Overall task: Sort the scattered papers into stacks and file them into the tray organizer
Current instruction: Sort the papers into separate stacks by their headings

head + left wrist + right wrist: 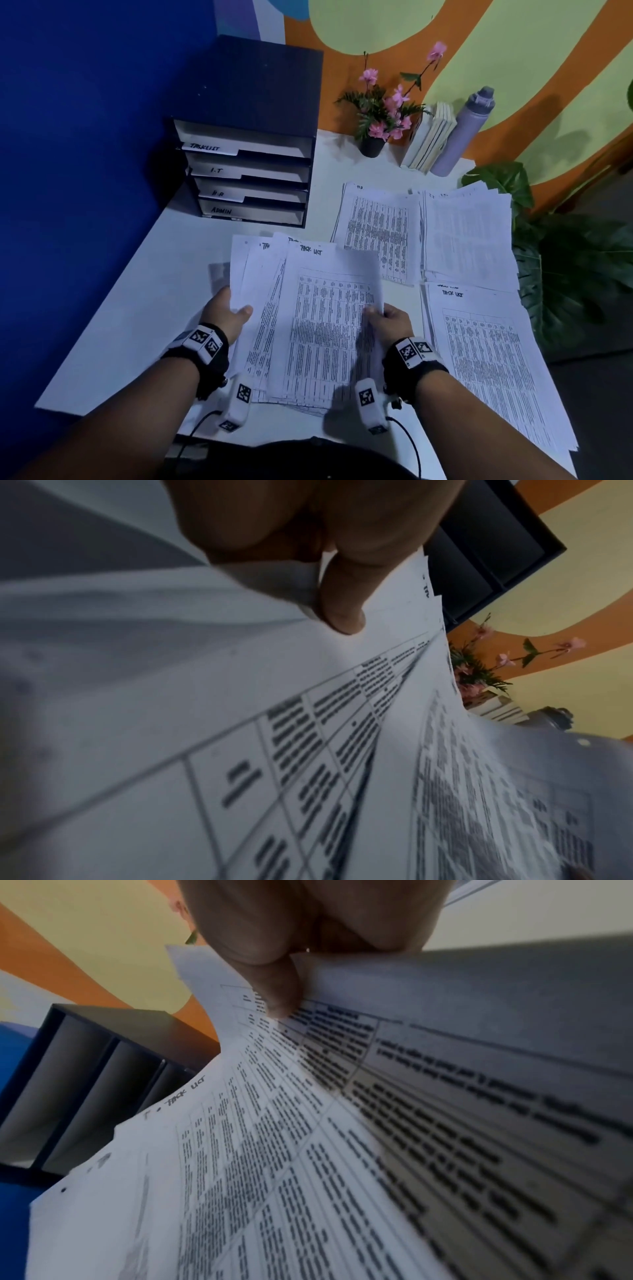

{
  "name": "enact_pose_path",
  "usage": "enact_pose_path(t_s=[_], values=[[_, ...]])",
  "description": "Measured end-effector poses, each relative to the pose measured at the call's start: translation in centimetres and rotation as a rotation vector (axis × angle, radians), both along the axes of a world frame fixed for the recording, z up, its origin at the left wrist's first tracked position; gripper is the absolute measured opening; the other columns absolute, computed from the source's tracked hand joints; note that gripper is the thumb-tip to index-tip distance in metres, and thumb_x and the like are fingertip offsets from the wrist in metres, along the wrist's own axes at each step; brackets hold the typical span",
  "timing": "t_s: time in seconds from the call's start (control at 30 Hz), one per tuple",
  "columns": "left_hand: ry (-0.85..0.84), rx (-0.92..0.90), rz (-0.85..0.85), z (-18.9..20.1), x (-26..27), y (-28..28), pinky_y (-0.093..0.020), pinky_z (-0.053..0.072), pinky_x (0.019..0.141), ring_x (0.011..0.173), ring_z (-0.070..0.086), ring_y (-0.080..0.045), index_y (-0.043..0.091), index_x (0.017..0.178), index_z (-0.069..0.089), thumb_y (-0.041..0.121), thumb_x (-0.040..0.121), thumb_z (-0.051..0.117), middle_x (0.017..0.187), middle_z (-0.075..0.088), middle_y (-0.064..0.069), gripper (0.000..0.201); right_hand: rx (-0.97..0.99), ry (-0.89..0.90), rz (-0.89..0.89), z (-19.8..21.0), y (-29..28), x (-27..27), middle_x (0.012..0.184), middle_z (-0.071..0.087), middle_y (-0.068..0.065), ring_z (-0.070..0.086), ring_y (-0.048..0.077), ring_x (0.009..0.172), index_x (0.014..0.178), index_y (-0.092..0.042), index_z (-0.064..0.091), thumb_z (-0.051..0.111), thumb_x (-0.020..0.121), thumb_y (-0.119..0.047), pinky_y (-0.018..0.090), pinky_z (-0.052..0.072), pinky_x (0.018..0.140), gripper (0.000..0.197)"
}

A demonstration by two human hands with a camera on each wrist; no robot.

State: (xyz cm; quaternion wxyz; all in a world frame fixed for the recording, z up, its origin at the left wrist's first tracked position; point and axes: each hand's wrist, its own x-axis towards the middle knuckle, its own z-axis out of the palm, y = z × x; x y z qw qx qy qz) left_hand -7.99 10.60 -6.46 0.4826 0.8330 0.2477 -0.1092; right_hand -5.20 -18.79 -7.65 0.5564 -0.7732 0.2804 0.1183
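I hold a fanned bundle of printed sheets headed "TASK LIST" [318,322] over the white table [144,291]. My left hand [227,317] pinches the bundle's left edge, thumb on top [342,601]. My right hand [388,320] pinches the right edge with its thumb [277,988] on the print. The dark tray organizer [250,174] stands at the back left, with slots labelled TASKLIST, I.T, H.R and ADMIN. Another "TASK LIST" stack [493,363] lies at the right. Behind it lie an H.R stack [380,233] and a further stack [469,233].
A potted pink flower [380,116], several upright books [431,137] and a grey bottle [466,130] stand at the table's back edge. A leafy plant [565,260] crowds the right side. A blue wall [85,137] bounds the left.
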Motion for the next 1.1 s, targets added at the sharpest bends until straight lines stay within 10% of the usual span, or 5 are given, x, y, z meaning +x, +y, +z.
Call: enact_pose_path(t_s=[0.8,1.1], values=[[-0.125,-0.127,0.121,1.6,0.3,-1.6,-0.027,0.044,0.085,0.093,0.063,-0.019,0.021,0.109,0.063,0.018,0.087,0.067,0.1,0.067,0.003,0.023,0.218,-0.137,0.025,1.5,-2.0,-0.7,0.077,0.051,0.01,0.046,0.018,0.067,0.101,-0.002,0.062,0.057,0.091,-0.002,0.023,0.044,0.051,0.011],[-0.123,-0.103,0.068,2.4,0.6,-3.0,-0.027,0.039,0.09,0.103,0.056,-0.019,0.016,0.123,0.06,0.03,0.097,0.048,0.113,0.062,0.002,0.031,0.187,-0.196,0.035,1.8,-2.0,0.0,0.088,0.063,0.004,0.058,0.021,0.076,0.12,-0.026,0.048,0.059,0.087,0.003,0.035,0.053,0.073,0.045]])
